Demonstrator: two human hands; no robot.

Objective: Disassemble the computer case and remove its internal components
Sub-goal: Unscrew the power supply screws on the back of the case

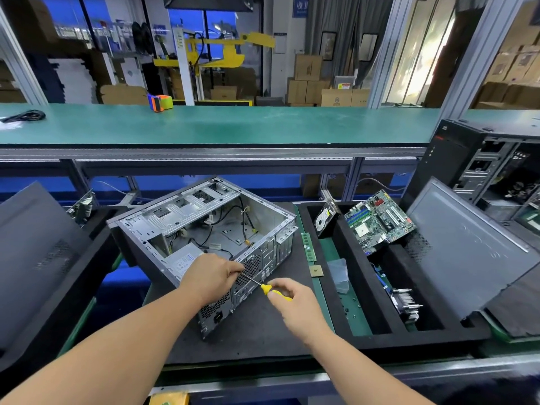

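right hand (289,299) grips the yellow screwdriver (270,289) handle, left hand (211,277) pinches its shaft up near the tip against the case (204,241) rear panel. case lies on its side, open, on the dark mat (263,325) on the surface, psu (182,261) still inside. motherboard (378,220) and hard drive (325,219) sit in the tray (377,290) to the right.

Both hands (251,285) curled, pinching.

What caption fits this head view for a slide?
Right hand drives a yellow-handled screwdriver into the rear panel of the open computer case while the left hand steadies its tip.
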